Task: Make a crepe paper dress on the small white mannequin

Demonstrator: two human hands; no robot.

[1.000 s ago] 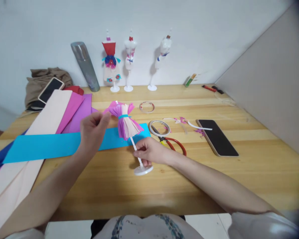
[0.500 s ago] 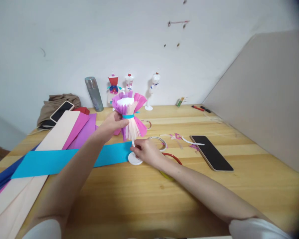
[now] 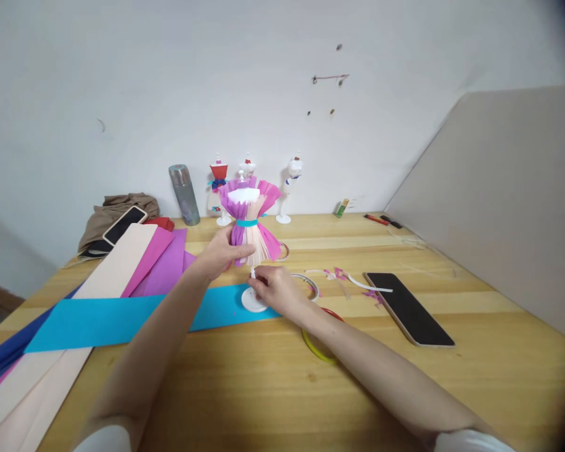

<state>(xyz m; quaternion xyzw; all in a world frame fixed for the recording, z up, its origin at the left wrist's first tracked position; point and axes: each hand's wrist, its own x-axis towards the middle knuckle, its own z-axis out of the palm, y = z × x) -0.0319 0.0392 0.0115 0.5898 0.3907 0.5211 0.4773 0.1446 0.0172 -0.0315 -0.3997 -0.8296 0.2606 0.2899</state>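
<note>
A small white dress form point(image 3: 245, 194) stands in front of me, dressed in pleated purple, pink and peach crepe paper point(image 3: 257, 243) with a teal band point(image 3: 247, 223) at its waist. My left hand point(image 3: 221, 252) grips the paper skirt from the left, thumb across its front. Lower down, my right hand point(image 3: 277, 289) has its fingers closed around the thin stand just above the round white base point(image 3: 254, 301). That base rests on a strip of blue crepe paper point(image 3: 122, 317), which runs left beneath my left forearm.
Folded crepe paper point(image 3: 164, 267) lies at the left. Along the wall are a grey flask point(image 3: 184, 196) and several other dress forms point(image 3: 295, 188). Tape rolls point(image 3: 316, 285), paper scraps point(image 3: 341, 274) and a phone point(image 3: 407, 307) lie to the right.
The camera has tilted up slightly, so the scene sits lower in view. Both hands keep their hold on the dress form, which looks turned slightly.
</note>
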